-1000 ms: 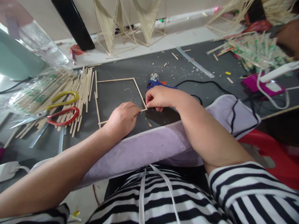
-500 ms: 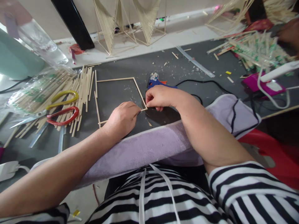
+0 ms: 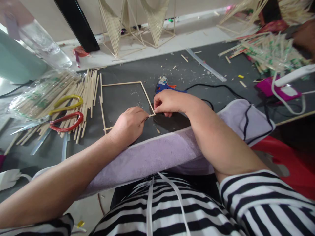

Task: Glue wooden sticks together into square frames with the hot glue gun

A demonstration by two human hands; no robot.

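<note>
Thin wooden sticks form a four-sided frame [image 3: 122, 84] flat on the dark tabletop. My left hand [image 3: 130, 125] lies over its near side, fingers closed on the near stick just left of the near right corner. At that corner, the fingertips of my right hand [image 3: 168, 102] pinch together against the end of the right-hand stick [image 3: 147, 97]; the exact contact is partly hidden. Directly behind my right hand rests a blue hot glue gun [image 3: 164, 86], partly covered by the hand. On the left side, two stick pieces [image 3: 102, 113] run roughly in line.
Scissors [image 3: 66, 123] with red and yellow handles lie on loose sticks [image 3: 93, 87] at left, beside a bagged bundle [image 3: 39, 98]. Finished stick structures [image 3: 112, 29] stand along the back. A black cord [image 3: 216, 86] runs right. A purple cushion [image 3: 152, 154] borders the near edge.
</note>
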